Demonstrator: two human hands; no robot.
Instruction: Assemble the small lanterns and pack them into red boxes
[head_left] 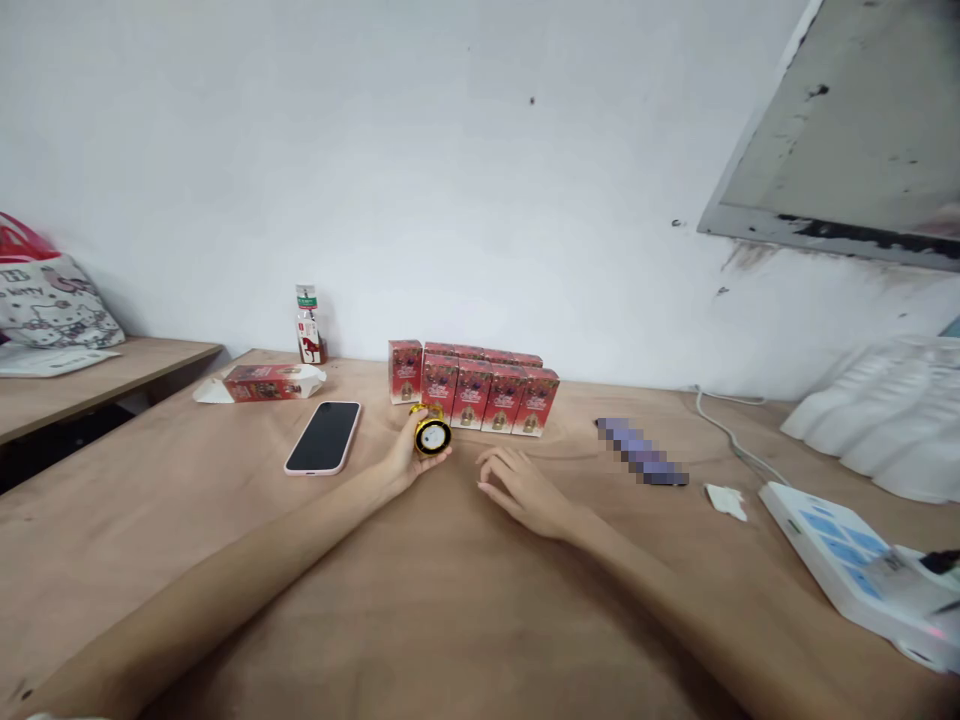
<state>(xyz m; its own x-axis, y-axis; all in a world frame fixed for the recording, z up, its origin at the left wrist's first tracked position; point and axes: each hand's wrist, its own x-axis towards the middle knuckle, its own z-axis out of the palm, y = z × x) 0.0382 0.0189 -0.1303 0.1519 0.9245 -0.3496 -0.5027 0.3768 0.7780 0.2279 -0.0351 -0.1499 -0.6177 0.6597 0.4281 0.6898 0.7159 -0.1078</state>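
In my left hand (414, 452) is a small gold ornament (433, 436), tipped so that its round black base with a white disc faces me. My fingers are wrapped around its side. Just right of it, my right hand (525, 488) hovers at or rests on the table with loosely bent fingers, thumb apart, holding nothing. Behind both hands stand several red printed boxes (470, 393) in two rows, upright and close together. One more red box (406, 371) stands at the left end of the group, slightly apart. The boxes carry a picture of a gold lantern-like item.
A phone (324, 438) and an opened red box lying on its side (264, 383) are on the left. Near the wall stands a small packet (309, 325). To the right are a pixelated purple object (641, 452), a crumpled tissue (726, 502), a cable and a white power strip (832, 550).
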